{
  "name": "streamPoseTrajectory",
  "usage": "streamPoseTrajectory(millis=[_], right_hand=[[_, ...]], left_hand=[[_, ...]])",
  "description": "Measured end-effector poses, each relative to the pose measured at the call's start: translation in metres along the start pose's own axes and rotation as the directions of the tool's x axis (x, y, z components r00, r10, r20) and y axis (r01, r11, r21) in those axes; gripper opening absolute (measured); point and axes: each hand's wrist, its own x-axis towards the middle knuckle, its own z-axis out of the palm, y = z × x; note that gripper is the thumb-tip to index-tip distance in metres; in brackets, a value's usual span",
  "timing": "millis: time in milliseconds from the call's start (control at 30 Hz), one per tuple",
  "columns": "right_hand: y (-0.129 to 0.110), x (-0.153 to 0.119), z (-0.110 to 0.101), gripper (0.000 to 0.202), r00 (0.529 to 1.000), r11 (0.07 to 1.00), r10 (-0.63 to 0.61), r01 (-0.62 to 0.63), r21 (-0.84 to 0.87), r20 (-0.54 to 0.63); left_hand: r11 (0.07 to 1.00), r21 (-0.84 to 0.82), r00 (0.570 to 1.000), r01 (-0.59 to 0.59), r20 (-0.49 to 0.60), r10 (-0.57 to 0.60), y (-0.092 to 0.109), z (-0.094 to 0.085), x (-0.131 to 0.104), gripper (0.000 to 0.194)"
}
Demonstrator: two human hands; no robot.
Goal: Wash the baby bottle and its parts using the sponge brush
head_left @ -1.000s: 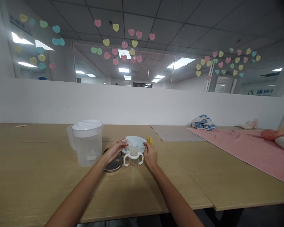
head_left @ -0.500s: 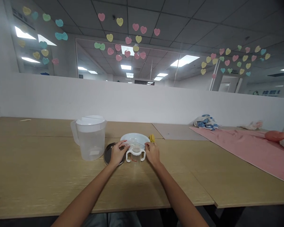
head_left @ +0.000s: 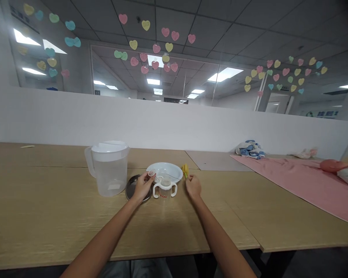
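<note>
My left hand (head_left: 143, 187) pinches a small clear round piece (head_left: 151, 173), like a cap or ring, above the left rim of a white bowl (head_left: 171, 166). A clear cup with two white handles (head_left: 165, 187) stands upright in front of the bowl, between my hands. Right of the bowl, my right hand (head_left: 193, 188) has its fingers closed at the green stem of a yellow-headed brush (head_left: 185, 169). Inside the bowl lie clear and white parts, too small to name. Under my left hand is a round dark metal dish (head_left: 130, 188), partly hidden.
A large clear pitcher with a white lid (head_left: 111, 170) stands at left on the wooden table (head_left: 46, 208). A pink cloth (head_left: 290, 177) covers the right side, with a blue and white bundled cloth (head_left: 250, 150) behind it. A white wall (head_left: 174, 123) borders the back.
My right hand has moved right, away from the bowl's rim, to the yellow brush. My left hand has turned the small clear piece, so that its round face shows more.
</note>
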Motion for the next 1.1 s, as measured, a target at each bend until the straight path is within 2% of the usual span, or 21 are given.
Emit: streamPoseTrajectory(millis=[167, 367, 533, 633, 700, 833, 967, 1033, 1100], right_hand=[[0.013, -0.001, 0.015, 0.005, 0.999, 0.995, -0.043, 0.044, -0.092, 0.019], [0.025, 0.007, 0.019, 0.010, 0.990, 0.992, -0.116, 0.111, -0.058, -0.087], [0.031, 0.016, 0.010, 0.023, 0.959, 0.993, -0.109, 0.119, 0.021, -0.262], [0.021, 0.014, -0.001, 0.035, 0.937, 0.992, -0.089, 0.115, 0.057, -0.338], [0.007, 0.007, -0.009, 0.039, 0.929, 0.982, -0.123, 0.165, 0.092, -0.350], [-0.021, -0.015, -0.020, 0.036, 0.889, 0.869, -0.384, 0.439, 0.230, -0.249], [-0.030, -0.028, -0.018, 0.039, 0.821, 0.812, -0.538, 0.565, 0.143, -0.191], [-0.029, -0.028, -0.015, 0.044, 0.810, 0.820, -0.546, 0.569, 0.062, -0.214], [-0.026, -0.025, -0.014, 0.048, 0.819, 0.849, -0.513, 0.529, -0.011, -0.258]], left_hand=[[0.997, -0.069, 1.000, 0.019, -0.009, -0.019, 0.005, 0.001, -0.001, 0.043], [0.993, -0.106, 0.998, 0.059, 0.010, -0.058, 0.007, 0.000, -0.002, 0.044], [0.985, -0.149, 0.996, 0.090, 0.037, -0.085, 0.008, 0.000, -0.003, 0.045], [0.977, -0.183, 0.994, 0.107, 0.043, -0.100, 0.008, 0.000, -0.003, 0.046], [0.973, -0.201, 0.993, 0.117, 0.046, -0.110, 0.007, 0.001, -0.002, 0.045], [0.966, -0.222, 0.991, 0.132, 0.055, -0.123, 0.006, 0.002, -0.001, 0.044], [0.964, -0.225, 0.989, 0.141, 0.064, -0.130, 0.008, 0.001, -0.002, 0.045], [0.965, -0.220, 0.989, 0.142, 0.070, -0.129, 0.010, 0.001, -0.003, 0.046], [0.967, -0.211, 0.989, 0.141, 0.077, -0.128, 0.012, 0.001, -0.004, 0.047]])
